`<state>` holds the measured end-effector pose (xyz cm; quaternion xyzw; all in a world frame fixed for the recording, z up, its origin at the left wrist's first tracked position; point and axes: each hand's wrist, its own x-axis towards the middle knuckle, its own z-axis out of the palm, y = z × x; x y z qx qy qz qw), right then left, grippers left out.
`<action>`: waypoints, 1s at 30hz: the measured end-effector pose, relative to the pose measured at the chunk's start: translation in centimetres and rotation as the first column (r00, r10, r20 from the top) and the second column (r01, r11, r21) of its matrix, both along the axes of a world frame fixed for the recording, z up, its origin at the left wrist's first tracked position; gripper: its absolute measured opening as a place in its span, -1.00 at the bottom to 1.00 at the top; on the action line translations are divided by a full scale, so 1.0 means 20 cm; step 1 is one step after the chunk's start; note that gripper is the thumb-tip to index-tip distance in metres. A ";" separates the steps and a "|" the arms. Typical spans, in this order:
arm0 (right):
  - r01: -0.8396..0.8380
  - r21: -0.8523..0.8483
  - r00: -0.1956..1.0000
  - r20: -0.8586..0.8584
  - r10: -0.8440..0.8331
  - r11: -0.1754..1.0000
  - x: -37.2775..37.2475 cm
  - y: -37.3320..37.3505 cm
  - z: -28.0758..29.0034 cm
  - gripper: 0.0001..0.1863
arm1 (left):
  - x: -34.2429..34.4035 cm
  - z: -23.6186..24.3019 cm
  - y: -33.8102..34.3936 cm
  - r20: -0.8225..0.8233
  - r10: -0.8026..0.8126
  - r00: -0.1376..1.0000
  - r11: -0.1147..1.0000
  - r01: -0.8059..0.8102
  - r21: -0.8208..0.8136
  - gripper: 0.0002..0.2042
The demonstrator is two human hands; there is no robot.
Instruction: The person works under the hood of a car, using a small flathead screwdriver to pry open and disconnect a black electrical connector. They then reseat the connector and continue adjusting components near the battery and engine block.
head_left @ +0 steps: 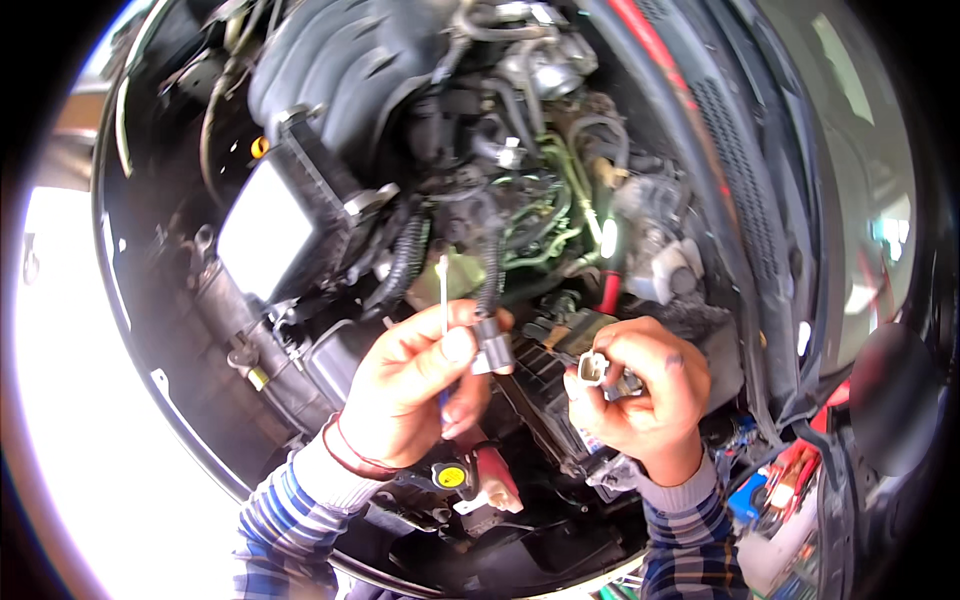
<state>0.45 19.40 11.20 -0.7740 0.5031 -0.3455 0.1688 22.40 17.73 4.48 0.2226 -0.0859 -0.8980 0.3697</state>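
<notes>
My left hand (410, 385) is closed on a thin screwdriver (444, 290) with a pale shaft pointing up and a blue lower end, and its fingertips also pinch a dark grey connector (492, 348) on a corrugated cable (489, 280). To its right, my right hand (645, 390) is closed around a small connector (591, 368) with a whitish square face turned up toward me. The two connectors are apart, above the engine bay. The lower part of what my right hand holds is hidden by its fingers.
Around them are the engine cover (335, 70), a black box (330, 215), a red hose (610, 288), a yellow cap (451, 476) and the bay's right edge (700, 120). Red and blue tools (750, 495) lie at lower right, beside the car.
</notes>
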 end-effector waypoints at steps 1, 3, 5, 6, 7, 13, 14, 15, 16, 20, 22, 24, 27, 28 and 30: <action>-0.027 -0.013 0.999 0.042 0.027 1.000 0.04 -0.02 -0.05 -0.64 | 0.02 0.01 -0.02 0.011 -0.001 1.000 1.000 0.001 -0.014 -0.60; -0.065 0.009 0.991 0.114 0.063 0.998 0.07 -0.01 -0.15 -0.62 | 0.02 0.03 -0.02 -0.007 0.031 1.000 0.999 -0.031 0.014 -0.63; -0.046 0.025 0.990 0.132 0.042 0.999 0.11 0.01 -0.20 -0.60 | 0.03 0.04 -0.01 0.004 0.036 0.999 0.998 -0.036 0.053 -0.70; -0.032 0.032 0.989 0.143 0.027 0.999 0.13 0.02 -0.23 -0.59 | 0.02 0.04 -0.01 0.005 0.038 0.999 0.997 -0.038 0.064 -0.73; -0.026 0.000 0.987 0.156 0.025 1.000 0.14 0.02 -0.26 -0.55 | 0.03 0.05 -0.01 0.012 0.031 0.999 0.998 -0.031 0.063 -0.74; 0.000 0.040 0.965 0.260 -0.011 0.999 0.16 0.03 -0.32 -0.53 | 0.03 0.07 -0.03 0.069 0.042 0.997 0.998 -0.046 0.052 -0.74; -0.001 0.026 0.964 0.267 -0.006 1.000 0.15 0.03 -0.33 -0.53 | 0.03 0.07 -0.03 0.078 0.049 0.996 0.998 -0.052 0.040 -0.74; -0.002 0.012 0.962 0.273 -0.001 1.000 0.15 0.03 -0.34 -0.52 | 0.03 0.07 -0.03 0.099 0.048 0.994 0.998 -0.051 0.027 -0.72; -0.003 -0.002 0.960 0.280 0.003 1.000 0.14 0.02 -0.34 -0.51 | 0.03 0.06 -0.03 0.096 0.046 0.994 0.999 -0.048 0.019 -0.72; -0.055 -0.010 0.944 0.325 0.055 0.998 0.12 0.03 -0.35 -0.45 | 0.02 0.04 -0.02 0.095 0.041 0.995 0.999 -0.040 -0.012 -0.73; -0.071 0.017 0.934 0.351 0.060 0.997 0.11 0.06 -0.35 -0.40 | 0.01 0.05 0.00 0.110 0.057 0.992 0.998 -0.056 -0.016 -0.74; -0.069 0.015 0.938 0.341 0.059 0.998 0.11 0.08 -0.35 -0.37 | 0.01 0.06 0.00 0.107 0.068 0.992 0.998 -0.069 0.002 -0.76; -0.051 -0.011 0.946 0.320 0.051 0.999 0.12 0.11 -0.34 -0.33 | -0.01 0.08 0.01 0.117 0.073 0.990 0.996 -0.078 0.038 -0.77; -0.042 -0.029 0.950 0.308 0.049 0.999 0.13 0.12 -0.33 -0.33 | -0.01 0.09 0.01 0.131 0.068 0.989 0.997 -0.073 0.030 -0.78; -0.084 -0.046 0.952 0.291 0.093 0.995 0.13 0.12 -0.31 -0.28 | -0.01 0.09 0.02 0.151 0.062 0.987 0.997 -0.066 0.025 -0.79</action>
